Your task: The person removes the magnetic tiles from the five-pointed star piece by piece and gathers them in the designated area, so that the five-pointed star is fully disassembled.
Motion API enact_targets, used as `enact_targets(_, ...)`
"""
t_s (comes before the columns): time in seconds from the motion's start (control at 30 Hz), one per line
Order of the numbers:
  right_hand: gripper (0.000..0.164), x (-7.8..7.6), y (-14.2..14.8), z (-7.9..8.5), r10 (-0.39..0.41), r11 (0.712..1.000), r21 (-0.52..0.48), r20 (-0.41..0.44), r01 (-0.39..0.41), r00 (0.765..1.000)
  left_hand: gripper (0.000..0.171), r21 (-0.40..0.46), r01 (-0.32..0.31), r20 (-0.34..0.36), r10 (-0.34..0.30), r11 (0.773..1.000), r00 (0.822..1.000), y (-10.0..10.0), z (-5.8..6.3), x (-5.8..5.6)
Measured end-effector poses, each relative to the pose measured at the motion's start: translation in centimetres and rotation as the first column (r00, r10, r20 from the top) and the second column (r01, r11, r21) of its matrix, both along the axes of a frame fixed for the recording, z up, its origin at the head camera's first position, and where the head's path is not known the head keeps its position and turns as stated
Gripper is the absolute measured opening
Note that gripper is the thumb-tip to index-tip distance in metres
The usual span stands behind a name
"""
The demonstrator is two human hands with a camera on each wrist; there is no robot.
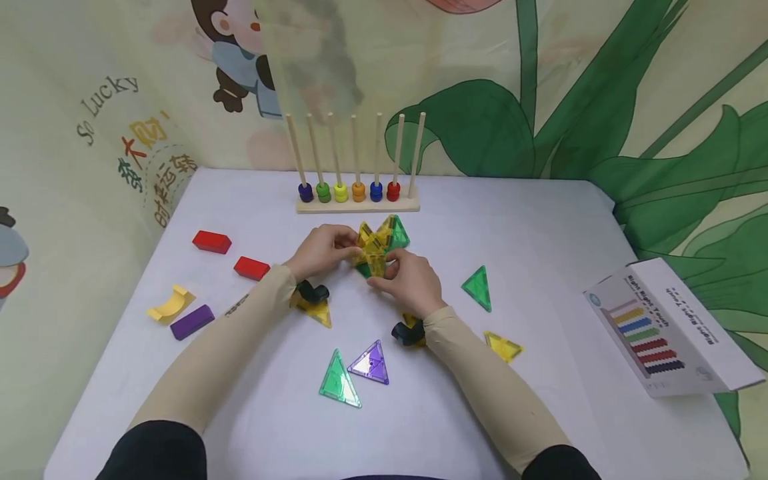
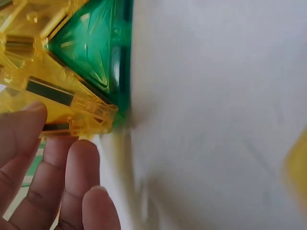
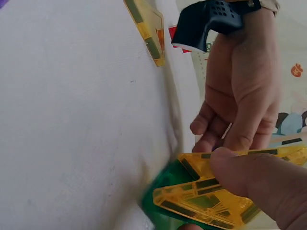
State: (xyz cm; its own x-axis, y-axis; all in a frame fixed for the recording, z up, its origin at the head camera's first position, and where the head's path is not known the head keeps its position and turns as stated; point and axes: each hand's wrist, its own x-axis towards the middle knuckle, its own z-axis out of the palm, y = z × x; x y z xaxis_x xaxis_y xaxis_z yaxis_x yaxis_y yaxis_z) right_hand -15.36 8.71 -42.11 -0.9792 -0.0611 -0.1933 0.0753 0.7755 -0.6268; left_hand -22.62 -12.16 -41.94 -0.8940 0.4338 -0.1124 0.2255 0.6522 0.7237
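Both hands are at a star-like cluster of translucent yellow and green magnetic tiles [image 1: 376, 243] near the table's middle. My left hand [image 1: 324, 250] pinches a yellow tile on the cluster's left side between thumb and fingers; the left wrist view shows this grip beside a green tile [image 2: 91, 45]. From the right, my right hand [image 1: 414, 283] pinches the front of the cluster. In the right wrist view its thumb [image 3: 261, 179] presses on a yellow tile [image 3: 206, 199], with a green tile [image 3: 165, 184] under it. The left hand [image 3: 244, 91] shows beyond, a dark wrist camera [image 3: 206, 24] above it.
Loose tiles lie nearer: a green triangle [image 1: 339, 380], a purple triangle [image 1: 371, 363] and a yellow one [image 1: 313, 310]. More lie right: green [image 1: 478, 289], yellow [image 1: 503, 347]. Red blocks [image 1: 212, 242] and a purple block [image 1: 192, 322] sit left. A peg rack [image 1: 360, 207] stands behind; a box [image 1: 666, 327] stands right.
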Motion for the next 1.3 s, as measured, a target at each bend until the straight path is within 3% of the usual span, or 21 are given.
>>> enact_targets(0.3, 0.052, -0.2, 1.6, 0.2, 0.093, 0.996, 0.002, -0.022, -0.093, 0.995, 0.024, 0.006, -0.079, 0.127, 0.077, 0.997, 0.989, -0.1, -0.1, 2.3)
enact_targets(0.63, 0.047, -0.2, 2.5, -0.1, 0.140, 0.990, -0.005, -0.053, -0.141, 0.989, 0.027, 0.038, -0.130, 0.154, 0.123, 0.991, 0.980, 0.1, -0.3, 4.3)
enact_targets(0.97, 0.040, 0.3, 2.4, -0.2, 0.093, 0.990, -0.091, -0.133, -0.106, 0.987, 0.029, 0.054, -0.153, 0.114, 0.146, 0.987, 0.983, 0.3, -0.3, 5.1)
enact_targets(1.3, 0.041, 0.3, 2.2, -0.5, 0.088, 0.980, -0.163, -0.151, -0.113, 0.985, 0.027, 0.069, -0.161, 0.118, 0.152, 0.984, 0.981, 0.4, -0.7, 5.1)
